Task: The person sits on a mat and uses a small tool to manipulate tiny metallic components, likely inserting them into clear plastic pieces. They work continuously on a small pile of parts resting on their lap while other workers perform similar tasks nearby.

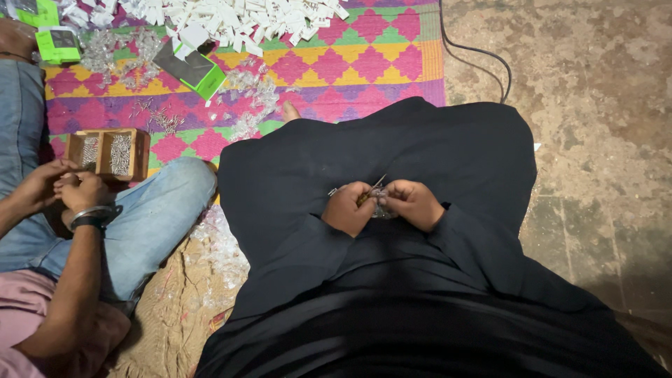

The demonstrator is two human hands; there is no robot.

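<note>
Gripping one thin metal tool [372,190], left hand [348,208]; right hand [414,204] pinches one small clear piece [383,208].

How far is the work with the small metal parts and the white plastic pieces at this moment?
Done: hard to tell; a wooden box already holds sorted metal pins. In hand: the left hand and right hand meet over the lap, gripping a thin metal tool and a small clear piece. Left: a big heap of white plastic pieces and loose metal bits lie on the patterned mat.
</note>
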